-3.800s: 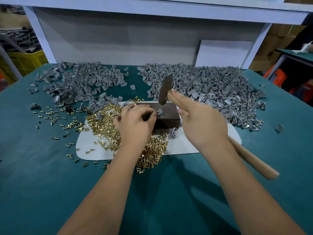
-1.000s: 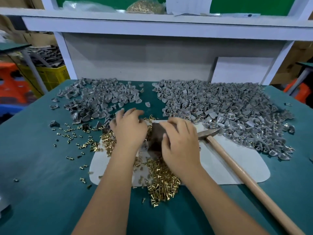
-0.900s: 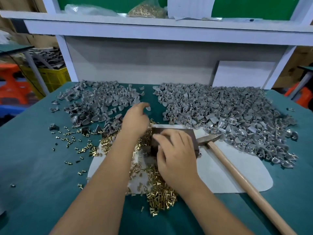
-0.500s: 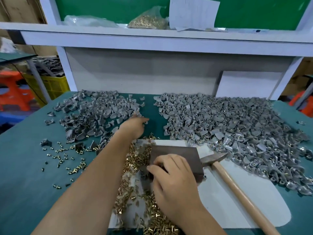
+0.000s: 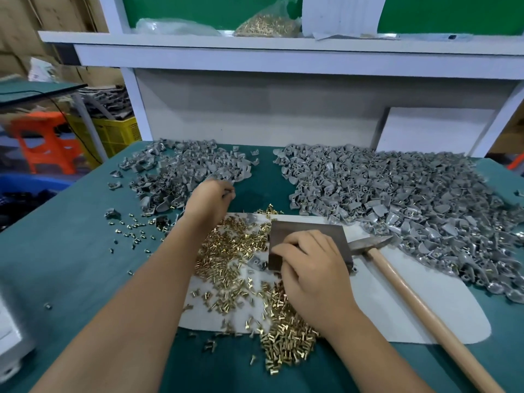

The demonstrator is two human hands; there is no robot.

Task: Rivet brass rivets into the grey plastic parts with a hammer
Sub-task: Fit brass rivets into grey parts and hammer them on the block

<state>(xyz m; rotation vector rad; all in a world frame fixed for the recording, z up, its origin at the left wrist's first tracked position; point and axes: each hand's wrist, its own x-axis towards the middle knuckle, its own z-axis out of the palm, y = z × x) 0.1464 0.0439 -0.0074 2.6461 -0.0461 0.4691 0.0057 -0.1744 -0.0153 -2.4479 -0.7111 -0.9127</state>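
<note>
My left hand (image 5: 208,199) reaches to the near edge of the left pile of grey plastic parts (image 5: 181,177), and its curled fingertips pinch one grey part there. My right hand (image 5: 312,268) lies on the dark metal block (image 5: 306,231), fingers curled over the block's near left edge. The hammer (image 5: 368,243) lies let go on the white mat (image 5: 411,302), its head against the block's right side and its wooden handle running toward the near right. Brass rivets (image 5: 235,251) are heaped on the mat left of and in front of the block.
A larger pile of grey parts (image 5: 397,194) covers the right of the green table (image 5: 71,265). Loose rivets (image 5: 133,236) are scattered at the left. A white shelf (image 5: 283,52) above the back panel holds a bag of rivets (image 5: 266,24). A white object (image 5: 8,336) sits at the near left edge.
The hammer has been laid down on the mat. My left hand moved from the block out to the left grey pile. My right hand stayed on the block. The view tilted upward.
</note>
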